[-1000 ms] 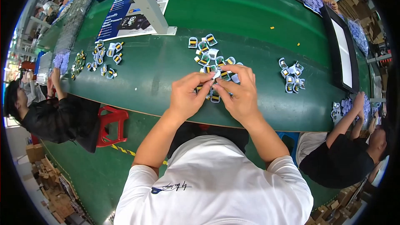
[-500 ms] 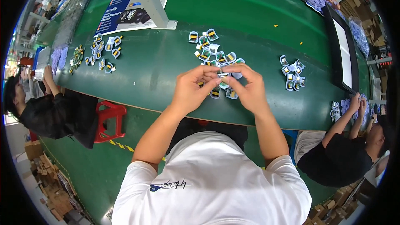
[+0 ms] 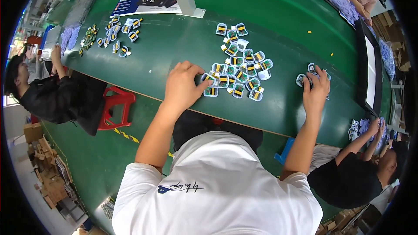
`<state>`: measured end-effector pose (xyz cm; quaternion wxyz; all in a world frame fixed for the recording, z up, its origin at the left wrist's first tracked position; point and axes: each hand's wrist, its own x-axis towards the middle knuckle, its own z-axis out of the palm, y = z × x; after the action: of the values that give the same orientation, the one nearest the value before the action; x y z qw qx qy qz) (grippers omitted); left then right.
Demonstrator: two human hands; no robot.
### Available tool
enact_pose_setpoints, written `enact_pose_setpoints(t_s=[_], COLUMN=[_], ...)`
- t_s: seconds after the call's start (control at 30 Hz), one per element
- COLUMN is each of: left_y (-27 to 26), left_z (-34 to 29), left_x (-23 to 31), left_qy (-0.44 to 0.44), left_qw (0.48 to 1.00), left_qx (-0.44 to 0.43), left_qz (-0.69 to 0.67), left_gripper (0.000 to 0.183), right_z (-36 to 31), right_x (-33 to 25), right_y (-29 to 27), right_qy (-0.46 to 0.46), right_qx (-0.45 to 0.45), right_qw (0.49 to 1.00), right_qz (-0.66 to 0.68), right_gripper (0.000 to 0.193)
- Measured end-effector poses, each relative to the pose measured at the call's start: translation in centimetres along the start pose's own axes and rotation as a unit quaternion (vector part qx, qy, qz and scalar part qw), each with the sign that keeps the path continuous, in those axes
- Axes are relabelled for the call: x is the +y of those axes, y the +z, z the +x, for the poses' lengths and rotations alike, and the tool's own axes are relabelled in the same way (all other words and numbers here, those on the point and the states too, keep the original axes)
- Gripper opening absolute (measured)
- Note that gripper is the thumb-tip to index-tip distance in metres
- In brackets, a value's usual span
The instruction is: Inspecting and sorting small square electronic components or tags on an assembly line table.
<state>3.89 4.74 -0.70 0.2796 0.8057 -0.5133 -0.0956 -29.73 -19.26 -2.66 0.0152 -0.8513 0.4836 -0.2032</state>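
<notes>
Green surface (image 3: 170,45) runs across the frame; small pale blue cups lie on it in piles. The middle pile (image 3: 237,62) is the biggest; the left pile (image 3: 126,29) is smaller and sits at the upper left; the right pile (image 3: 301,79) is partly hidden by a hand. The left hand (image 3: 185,86) is at the left edge of the middle pile, finger and thumb about one cup (image 3: 207,78); I cannot tell if they pinch it or just touch it. The right hand (image 3: 316,90) bends over the right pile; I cannot tell if its fingers have a cup. Most middle cups look filled, with green and a yellow-and-black strip showing; a few show a plain white side; loose green bits (image 3: 89,39) at the upper left seem left without cups; how many cups are all done, I cannot tell.
</notes>
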Motion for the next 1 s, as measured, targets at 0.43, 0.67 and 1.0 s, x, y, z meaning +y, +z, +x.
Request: enact_pose_setpoints(t_s=[0.43, 0.67, 1.0], left_y=[0.0, -0.6, 0.2], left_z=[1.3, 1.5, 1.5], left_x=[2.4, 5.4, 5.6], left_qy=[-0.108, 0.074, 0.135], left_qw=[0.938, 0.956, 0.958], left_qx=[-0.036, 0.002, 0.030], left_qz=[-0.326, -0.283, -0.251], left_gripper=[0.012, 0.024, 0.023], right_z=[0.8, 0.2, -0.8], right_x=[-11.8, -16.7, -16.6], right_y=[-0.8, -0.7, -0.9], right_qy=[-0.141, -0.268, -0.341], right_qx=[-0.007, 0.014, 0.087], right_qw=[0.916, 0.893, 0.889], right_qz=[0.375, 0.362, 0.293], right_gripper=[0.029, 0.035, 0.032])
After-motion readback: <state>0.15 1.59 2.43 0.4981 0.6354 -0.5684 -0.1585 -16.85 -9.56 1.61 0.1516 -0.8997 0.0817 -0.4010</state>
